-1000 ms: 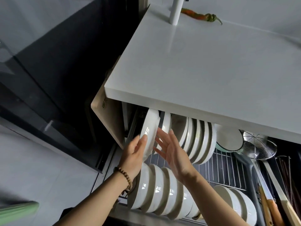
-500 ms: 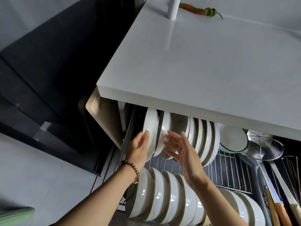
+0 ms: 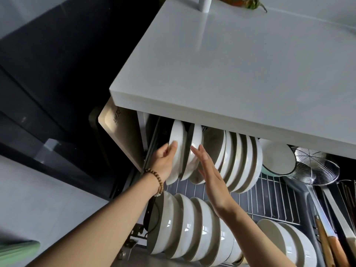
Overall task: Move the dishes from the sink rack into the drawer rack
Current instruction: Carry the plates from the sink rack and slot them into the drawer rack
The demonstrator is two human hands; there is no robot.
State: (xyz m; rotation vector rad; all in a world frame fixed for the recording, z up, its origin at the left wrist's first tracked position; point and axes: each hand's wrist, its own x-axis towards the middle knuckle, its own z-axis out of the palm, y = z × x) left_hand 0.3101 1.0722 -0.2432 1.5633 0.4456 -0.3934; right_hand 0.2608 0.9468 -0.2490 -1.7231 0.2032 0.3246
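Observation:
A white plate point(image 3: 178, 143) stands on edge at the left end of the back row in the drawer rack point(image 3: 269, 199), under the counter's overhang. My left hand point(image 3: 163, 160), with a bead bracelet at the wrist, holds this plate, thumb on its rim. Just to its right my right hand point(image 3: 210, 174) is open with straight fingers, its fingertips at the neighbouring white plate point(image 3: 195, 145). More white plates point(image 3: 240, 160) fill the back row. A row of white bowls point(image 3: 192, 230) stands on edge in front.
The white countertop point(image 3: 250, 74) overhangs the drawer and carries a chilli pepper point(image 3: 240, 2). At the drawer's right are a round dish point(image 3: 277, 157), a wire skimmer point(image 3: 316, 166), wooden-handled utensils point(image 3: 335, 245) and two more bowls point(image 3: 289, 239). A dark cabinet point(image 3: 48, 74) stands on the left.
My left hand has carried the plate back into the left end of the back row and stood it upright. My right hand followed, staying open beside it.

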